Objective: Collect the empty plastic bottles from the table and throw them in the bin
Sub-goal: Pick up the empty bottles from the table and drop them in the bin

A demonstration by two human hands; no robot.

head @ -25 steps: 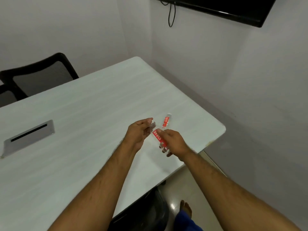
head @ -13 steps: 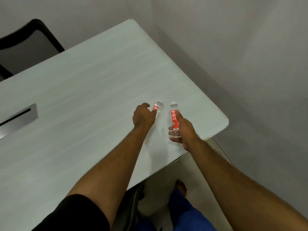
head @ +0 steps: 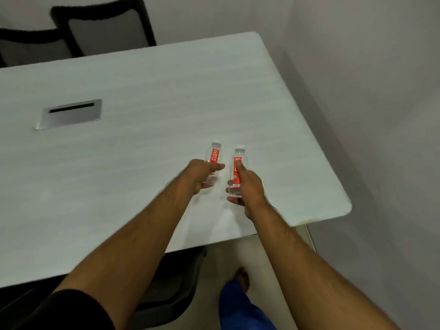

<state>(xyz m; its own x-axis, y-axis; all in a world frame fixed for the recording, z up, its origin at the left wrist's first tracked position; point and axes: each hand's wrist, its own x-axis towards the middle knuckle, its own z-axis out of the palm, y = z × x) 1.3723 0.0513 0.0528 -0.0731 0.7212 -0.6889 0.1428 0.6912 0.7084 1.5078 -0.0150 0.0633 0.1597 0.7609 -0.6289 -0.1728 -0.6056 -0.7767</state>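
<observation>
Two small clear plastic bottles with red labels and white caps stand upright side by side over the white table (head: 147, 96), near its right end. My left hand (head: 198, 173) is closed around the lower half of the left bottle (head: 214, 154). My right hand (head: 246, 186) grips the right bottle (head: 239, 163) around its body, thumb on the label. Whether the bottles rest on the table or are lifted slightly I cannot tell. No bin is in view.
A grey metal cable hatch (head: 70, 113) is set into the table at the left. Two black chairs (head: 100, 27) stand behind the far edge. A dark chair seat (head: 171, 277) sits under the near edge. Grey walls close in on the right.
A second ago both hands were together on one bottle beside the other; now each hand holds its own upright bottle. My view has tilted down and turned left.
</observation>
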